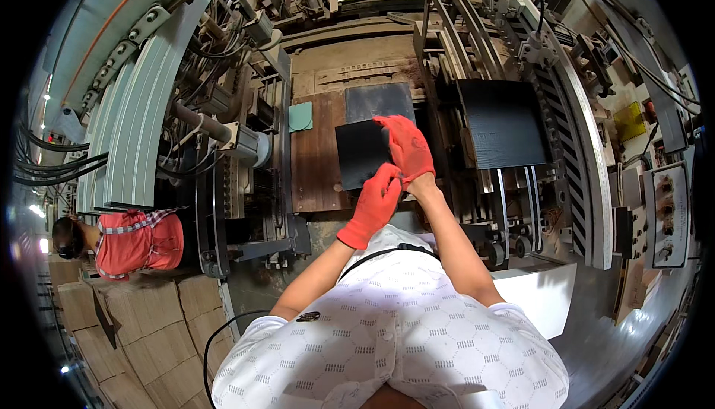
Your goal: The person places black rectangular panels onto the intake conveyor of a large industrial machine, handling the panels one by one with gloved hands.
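A square black panel (360, 154) is in front of me, above a brown wooden board (316, 163). My right hand (408, 150), in a red glove, is closed over the panel's right edge. My left hand (377, 202), also red-gloved, is closed at the panel's near right corner, close to my right wrist. The glove hides that corner and the fingertips' exact grip. Just beyond the panel lies a dark grey plate (378, 99). A small pale green square (301, 117) rests at the board's far left.
Another black panel (505, 124) lies on the machine's rails to the right. Machine frames with a round-ended cylinder (257, 148) flank the left side. A person in a red top (141, 241) is at far left, near stacked brown cartons (149, 319). A control box (669, 215) stands far right.
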A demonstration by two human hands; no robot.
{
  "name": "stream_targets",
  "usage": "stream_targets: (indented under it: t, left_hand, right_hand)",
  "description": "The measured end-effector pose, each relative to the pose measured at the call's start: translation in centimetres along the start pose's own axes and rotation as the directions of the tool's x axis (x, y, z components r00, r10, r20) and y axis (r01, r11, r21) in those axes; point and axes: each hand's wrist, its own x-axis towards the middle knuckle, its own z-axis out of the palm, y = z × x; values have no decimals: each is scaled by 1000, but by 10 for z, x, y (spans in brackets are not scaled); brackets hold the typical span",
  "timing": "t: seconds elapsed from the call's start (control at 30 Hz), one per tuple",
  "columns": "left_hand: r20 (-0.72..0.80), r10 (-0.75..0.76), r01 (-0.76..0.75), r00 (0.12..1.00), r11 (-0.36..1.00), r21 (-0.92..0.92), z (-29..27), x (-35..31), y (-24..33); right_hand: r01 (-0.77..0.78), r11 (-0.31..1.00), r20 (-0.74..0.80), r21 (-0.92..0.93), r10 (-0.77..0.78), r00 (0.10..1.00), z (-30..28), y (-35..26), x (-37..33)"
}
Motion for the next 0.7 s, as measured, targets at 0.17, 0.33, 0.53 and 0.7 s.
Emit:
stream_targets:
  t: [0.17, 0.33, 0.53, 0.7]
  left_hand:
    - [116, 16, 7, 993, 981, -195, 0, -2, -1]
    - [-13, 145, -138, 989, 962, 238, 7, -4, 19]
    - [-198, 348, -174, 916, 791, 587, 4, -5, 2]
    - [-214, 371, -124, 904, 706, 698, 6, 4, -5]
  right_hand:
    - [-29, 892, -11, 450, 37, 999, 19, 9, -4]
    - [-174, 673, -13, 719, 263, 965, 63, 13, -9]
    - [-51, 991, 354, -120, 91, 931, 50, 19, -19]
    - [120, 945, 433, -304, 25, 901, 69, 11, -48]
